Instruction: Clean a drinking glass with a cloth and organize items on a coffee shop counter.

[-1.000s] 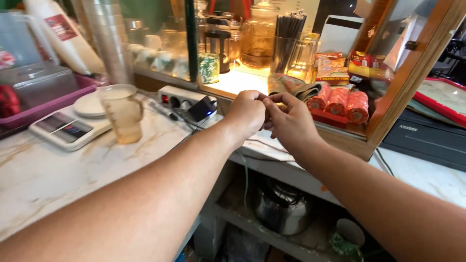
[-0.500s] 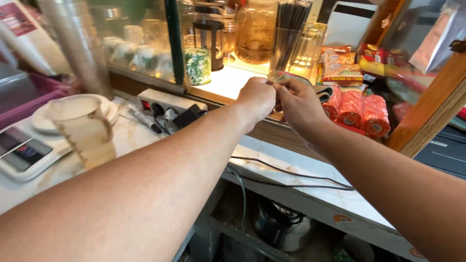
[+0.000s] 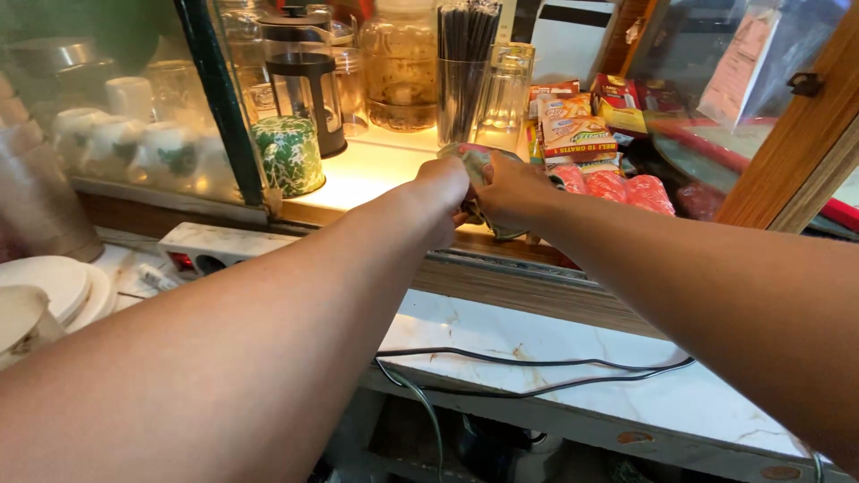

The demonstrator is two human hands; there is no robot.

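Two hands grip a crumpled packet at the cabinet's open front.

The left hand (image 3: 445, 190) and right hand (image 3: 510, 192) both pinch the soft, wrinkled packet (image 3: 476, 161) above the wooden sill (image 3: 528, 268), near a mottled green jar (image 3: 288, 154) and glossy red rolls (image 3: 617, 186).

Looks like a little drinks stall or cafe counter: a lit glass-fronted cabinet (image 3: 376, 170) holds a coffee press (image 3: 304, 76), big glass jars (image 3: 400, 63), a glass of black straws (image 3: 465, 63), stacked cups (image 3: 134, 143) and snack packets (image 3: 573, 134), all over a marble worktop (image 3: 573, 358) with loose cables (image 3: 537, 362).
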